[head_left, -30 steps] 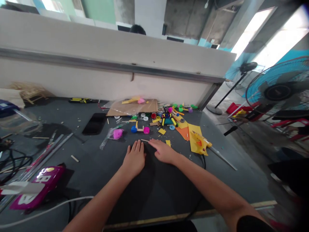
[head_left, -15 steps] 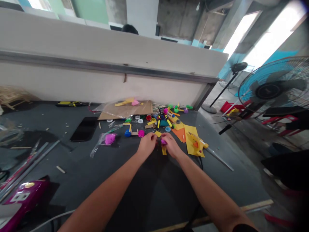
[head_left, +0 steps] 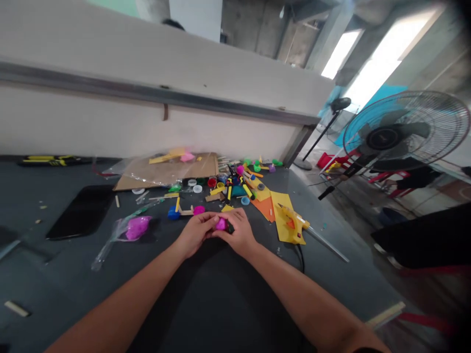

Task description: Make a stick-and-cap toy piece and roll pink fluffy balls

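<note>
My left hand (head_left: 196, 232) and my right hand (head_left: 238, 232) meet over the front middle of the table. Between their fingertips they press a small purple lump (head_left: 221, 224) that looks like modelling clay. Fingers of both hands cover part of it. Just beyond my hands lies a piece of yellow card (head_left: 227, 208), partly hidden. To the left of them sits a small wooden-stick piece (head_left: 187, 212) with a blue wheel (head_left: 173, 212) and a pink wheel (head_left: 199, 210). Further left, a clear plastic bag (head_left: 105, 250) holds a larger purple clay lump (head_left: 138, 227).
A yellow hot glue gun (head_left: 297, 226) rests on yellow card (head_left: 282, 202) at the right, its cord running forward. Bottle caps (head_left: 197, 189), pliers (head_left: 248, 191) and cardboard (head_left: 200, 166) lie behind. At left is a black phone (head_left: 81, 211). A fan (head_left: 386, 137) stands beyond the table's right edge.
My hands have come together around the purple lump, which showed at my right hand before. The yellow strip below that hand is out of sight. The whole view has shifted, moving table things leftward.
</note>
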Motion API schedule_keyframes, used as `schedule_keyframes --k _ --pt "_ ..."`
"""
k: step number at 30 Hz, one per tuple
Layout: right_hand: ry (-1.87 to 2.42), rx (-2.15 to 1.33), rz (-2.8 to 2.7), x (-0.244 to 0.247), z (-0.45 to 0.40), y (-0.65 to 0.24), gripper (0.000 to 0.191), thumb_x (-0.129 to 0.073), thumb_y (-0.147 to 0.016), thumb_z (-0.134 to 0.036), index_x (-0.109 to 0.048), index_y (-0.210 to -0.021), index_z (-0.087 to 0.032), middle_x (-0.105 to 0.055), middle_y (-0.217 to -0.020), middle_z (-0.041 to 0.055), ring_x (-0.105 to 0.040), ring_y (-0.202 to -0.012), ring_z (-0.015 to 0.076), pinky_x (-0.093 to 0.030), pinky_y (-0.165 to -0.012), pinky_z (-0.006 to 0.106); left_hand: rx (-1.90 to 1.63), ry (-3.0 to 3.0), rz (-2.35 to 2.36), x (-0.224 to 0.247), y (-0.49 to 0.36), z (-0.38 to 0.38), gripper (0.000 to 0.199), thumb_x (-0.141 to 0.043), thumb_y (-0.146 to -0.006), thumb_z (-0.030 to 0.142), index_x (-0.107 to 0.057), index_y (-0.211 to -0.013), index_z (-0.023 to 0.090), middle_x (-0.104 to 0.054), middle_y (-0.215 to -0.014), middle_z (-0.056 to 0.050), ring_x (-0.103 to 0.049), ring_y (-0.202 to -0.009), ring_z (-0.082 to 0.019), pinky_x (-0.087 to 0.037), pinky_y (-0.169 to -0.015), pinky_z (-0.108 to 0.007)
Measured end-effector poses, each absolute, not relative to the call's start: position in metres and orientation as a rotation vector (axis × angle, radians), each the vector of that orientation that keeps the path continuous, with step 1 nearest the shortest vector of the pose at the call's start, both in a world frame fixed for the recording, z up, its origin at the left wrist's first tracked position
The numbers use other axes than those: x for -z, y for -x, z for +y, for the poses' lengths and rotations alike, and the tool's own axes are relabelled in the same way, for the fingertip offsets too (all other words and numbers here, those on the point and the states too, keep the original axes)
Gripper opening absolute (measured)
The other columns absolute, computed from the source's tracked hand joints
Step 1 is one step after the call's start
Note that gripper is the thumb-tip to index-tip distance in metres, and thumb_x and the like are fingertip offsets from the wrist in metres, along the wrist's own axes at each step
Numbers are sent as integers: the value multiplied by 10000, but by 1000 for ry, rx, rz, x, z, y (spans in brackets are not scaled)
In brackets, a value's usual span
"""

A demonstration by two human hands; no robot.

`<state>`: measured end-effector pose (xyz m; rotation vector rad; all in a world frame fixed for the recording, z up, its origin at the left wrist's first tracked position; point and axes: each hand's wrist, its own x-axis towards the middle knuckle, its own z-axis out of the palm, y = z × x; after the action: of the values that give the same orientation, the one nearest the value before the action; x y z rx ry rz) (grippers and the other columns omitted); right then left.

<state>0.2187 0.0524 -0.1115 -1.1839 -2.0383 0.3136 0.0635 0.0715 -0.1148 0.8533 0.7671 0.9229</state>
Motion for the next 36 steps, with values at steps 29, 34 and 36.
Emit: schedule_keyframes --k 29,34,36 --pt "1115 -340 -2044 112 52 -222 375 -603 -805 -375 -582 -1161 -260 -621 -1124 42 -505 -1076 215 -362 -966 388 -921 -839 811 106 -61 60 248 -733 -669 312 -665 -828 134 -644 -735 -6 -590 -638 -96 -526 -681 -265" --pt "1131 -357 -2027 113 52 -222 378 -658 -739 -296 -603 -1111 -265 -614 -1111 33 -498 -1070 220 -365 -965 388 -913 -880 822 107 -64 57 297 -753 -632 245 -668 -900 149 -666 -831 -26 -615 -764 -133 -510 -739 -272" --pt "1142 -364 -2054 113 51 -221 433 -664 -719 -287 -580 -1143 -264 -592 -1149 40 -481 -1096 228 -354 -975 399 -913 -926 848 109 -65 57 271 -744 -634 243 -675 -877 145 -663 -800 -24 -610 -740 -135 -507 -715 -262"
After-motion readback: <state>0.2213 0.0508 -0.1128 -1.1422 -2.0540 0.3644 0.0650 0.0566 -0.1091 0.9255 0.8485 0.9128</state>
